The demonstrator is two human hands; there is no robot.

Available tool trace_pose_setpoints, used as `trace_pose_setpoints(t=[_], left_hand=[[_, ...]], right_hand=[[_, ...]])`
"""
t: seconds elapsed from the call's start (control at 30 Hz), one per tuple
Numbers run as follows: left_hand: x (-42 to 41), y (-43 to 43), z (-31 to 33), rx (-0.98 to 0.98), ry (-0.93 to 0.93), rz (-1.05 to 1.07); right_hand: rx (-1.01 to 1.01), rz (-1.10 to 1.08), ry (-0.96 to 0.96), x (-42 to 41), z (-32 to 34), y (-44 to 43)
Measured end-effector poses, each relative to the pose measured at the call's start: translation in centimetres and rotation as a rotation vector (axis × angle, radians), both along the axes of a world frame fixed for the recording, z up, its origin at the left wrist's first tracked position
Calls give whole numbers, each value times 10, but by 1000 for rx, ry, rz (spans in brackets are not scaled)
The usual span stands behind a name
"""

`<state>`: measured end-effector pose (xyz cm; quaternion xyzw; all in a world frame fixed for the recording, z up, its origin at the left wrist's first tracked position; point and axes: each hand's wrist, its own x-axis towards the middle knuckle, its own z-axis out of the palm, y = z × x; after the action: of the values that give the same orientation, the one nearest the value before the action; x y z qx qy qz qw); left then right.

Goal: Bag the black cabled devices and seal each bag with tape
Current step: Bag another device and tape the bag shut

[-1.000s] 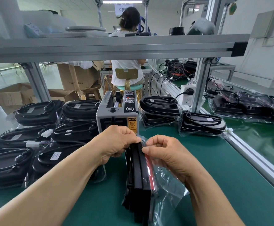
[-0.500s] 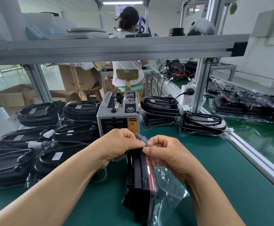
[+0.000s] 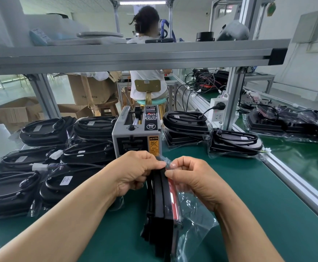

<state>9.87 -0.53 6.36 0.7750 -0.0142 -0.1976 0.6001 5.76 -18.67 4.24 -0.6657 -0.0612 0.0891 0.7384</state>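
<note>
Right in front of the tape dispenser (image 3: pixel 135 137), on the green belt (image 3: pixel 248 195), little has moved vs 1 s ago: both hands stay put, and the bag mouth looks gathered a bit tighter. L hand (image 3: pixel 135 173) & R hand (image 3: pixel 196 180) each pinch the clear bag (image 3: pixel 196 229) at its top flap, thumbs pressed on it, other fingers (image 3: pixel 184 163) curled. Fold prob. near done; no tape on yet. The black device (image 3: pixel 162 214) stands on edge inside the bag, long axis running from the person twd the dispenser, far end up at the hands.

Device (image 3: pixel 161 210): black, red strip on one face. Bag (image 3: pixel 196 222): clear. Bench mat (image 3: pixel 248 195): green. Tape dispenser (image 3: pixel 136 137): grey, with orange caution label (image 3: pixel 153 145).
</note>
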Motion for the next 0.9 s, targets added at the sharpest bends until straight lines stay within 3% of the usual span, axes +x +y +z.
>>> trace_pose_setpoints(t=[0.17, 0.4, 0.57, 0.9], left_hand=[[1, 3, -2, -74, 42, 16], [-1, 4, 0, 39, -11, -58], [1, -2, 3, 66, -21, 12], [1, -3, 1, 17, -3, 43]], right_hand=[[12, 10, 1, 1, 0, 1], [19, 17, -7, 2, -2, 0], [25, 23, -12, 1, -2, 1], [44, 18, -18, 3, -4, 2]])
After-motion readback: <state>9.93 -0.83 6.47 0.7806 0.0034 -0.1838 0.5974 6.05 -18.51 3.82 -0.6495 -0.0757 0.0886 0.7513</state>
